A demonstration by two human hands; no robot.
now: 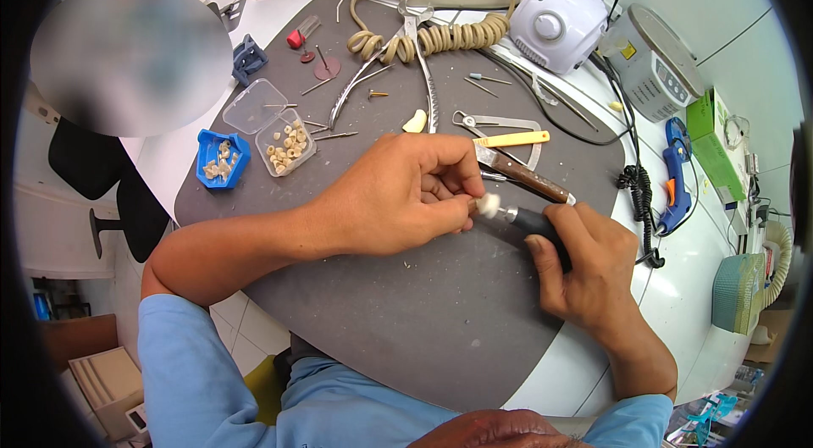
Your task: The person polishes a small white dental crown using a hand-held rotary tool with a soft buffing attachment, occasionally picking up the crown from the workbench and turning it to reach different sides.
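Evidently, the right hand grips a black handpiece while the left hand pinches a small piece

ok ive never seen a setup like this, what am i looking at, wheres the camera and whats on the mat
No robot: one person works with two bare hands. The only picture comes from a fisheye camera on the head, looking down, so edges bend. The right hand has a dark handpiece in its grip. A small white piece sits at the handpiece's tip, beside the left hand; I can't tell which holds it. On the grey mat lie a blue tray and a clear box, both holding pale bits, plus a wooden-handled tool and silver pliers.
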